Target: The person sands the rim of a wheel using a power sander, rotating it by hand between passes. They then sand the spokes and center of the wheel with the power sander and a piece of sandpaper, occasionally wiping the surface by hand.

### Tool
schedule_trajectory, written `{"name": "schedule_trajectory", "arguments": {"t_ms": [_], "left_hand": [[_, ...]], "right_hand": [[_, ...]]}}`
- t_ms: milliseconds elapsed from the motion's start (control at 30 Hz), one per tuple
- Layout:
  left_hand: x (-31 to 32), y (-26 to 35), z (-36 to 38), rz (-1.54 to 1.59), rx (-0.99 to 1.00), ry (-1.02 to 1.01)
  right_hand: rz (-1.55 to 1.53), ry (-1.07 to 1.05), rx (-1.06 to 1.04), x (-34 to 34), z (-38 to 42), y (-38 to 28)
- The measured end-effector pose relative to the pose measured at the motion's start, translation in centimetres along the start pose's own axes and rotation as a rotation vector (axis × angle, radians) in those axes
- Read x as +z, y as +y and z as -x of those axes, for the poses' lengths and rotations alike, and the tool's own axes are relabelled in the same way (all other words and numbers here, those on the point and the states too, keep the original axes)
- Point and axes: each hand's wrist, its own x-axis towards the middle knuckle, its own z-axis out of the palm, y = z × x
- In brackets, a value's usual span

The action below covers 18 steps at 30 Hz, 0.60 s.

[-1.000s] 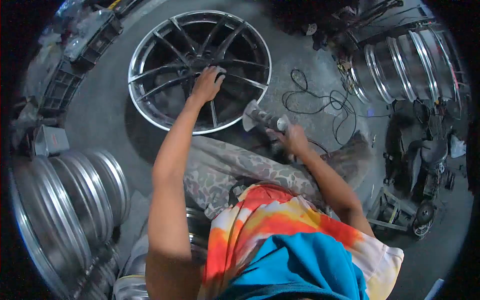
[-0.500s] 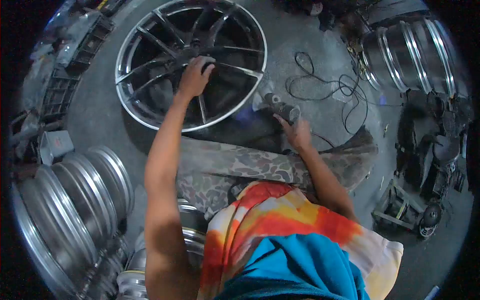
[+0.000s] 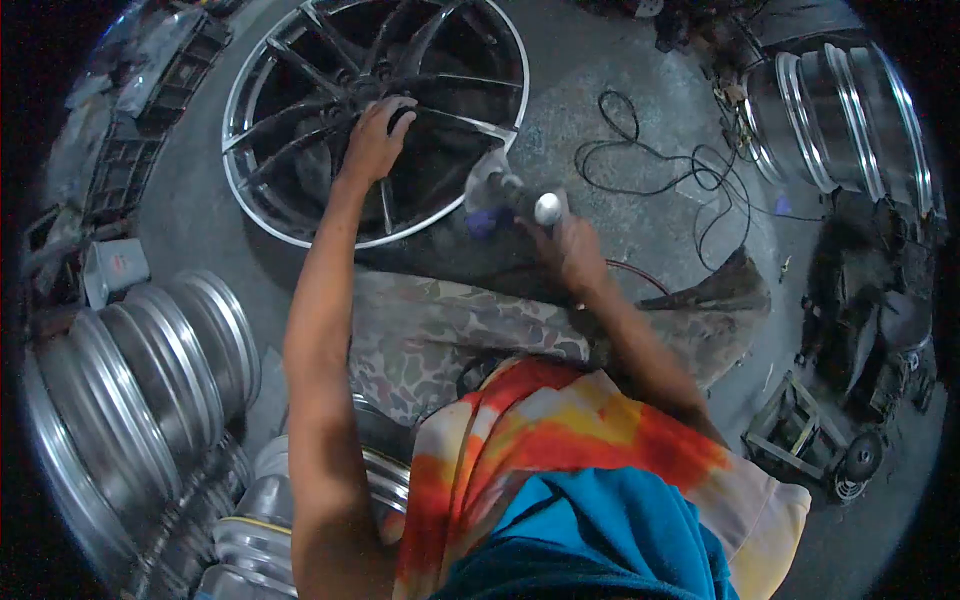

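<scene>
A large multi-spoke alloy wheel (image 3: 462, 212) lies tilted in front of me. My left hand (image 3: 378, 140) is on its spokes just below the hub, fingers curled and their tips greyish. My right hand (image 3: 575, 245) is wrapped around a hand-held grinder (image 3: 547, 208) with a bright round end. The grinder's blurred pale head (image 3: 488, 182) is right at the wheel's lower right edge. Camouflage-patterned trousers (image 3: 470, 320) cover my legs, below both hands.
Silvery wheel barrels (image 3: 150, 370) stand at the left, and more wheels (image 3: 835, 120) at the upper right. A black cable (image 3: 640, 150) loops over the floor. Dark crates (image 3: 130, 180) line the far left; a metal frame (image 3: 790, 425) sits at right.
My right hand has brought the grinder left and slightly up, its head now at the wheel's edge. My left hand keeps its place on the wheel; the whole view has shifted slightly.
</scene>
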Motion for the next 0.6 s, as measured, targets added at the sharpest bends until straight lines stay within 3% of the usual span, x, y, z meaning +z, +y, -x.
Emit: {"name": "schedule_trajectory", "arguments": {"t_ms": [33,67,133,200,267,400,467,500,567,600], "left_hand": [[0.2,-0.2,0.1,-0.017,0.009,0.011],[0.4,-0.4,0.0,-0.019,0.007,0.013],[0.8,-0.8,-0.1,-0.097,0.015,0.001],[0.6,-1.3,-0.3,-0.084,0.035,-0.009],[0.9,-1.2,-0.4,-0.06,0.058,-0.035],[0.4,-1.3,-1.0,-0.05,0.038,-0.087],[0.3,-1.4,-0.9,-0.038,0.027,-0.115],[0.2,-1.7,-1.1,-0.016,0.022,-0.132],[0.4,-1.7,-1.2,0.014,0.017,-0.148],[0.5,-1.8,-1.2,0.01,0.01,-0.149]], "right_hand": [[-0.053,0.142,0.051,-0.7,-0.9,-0.2],[-0.053,0.141,0.047,-1.3,-1.8,-0.2],[-0.165,0.314,-0.05,-2.4,-3.3,-0.3],[-0.062,0.277,0.01,-0.2,-3.3,1.4],[0.048,-0.081,-0.085,2.8,-1.5,3.8],[-0.024,-0.062,-0.189,2.0,1.1,0.5],[-0.037,0.141,-0.242,0.6,0.8,-0.2],[-0.036,0.14,-0.236,0.0,0.0,-0.3],[-0.017,0.111,-0.02,-1.1,-2.5,0.2],[-0.011,0.11,-0.021,-1.2,-3.0,0.4]]}}
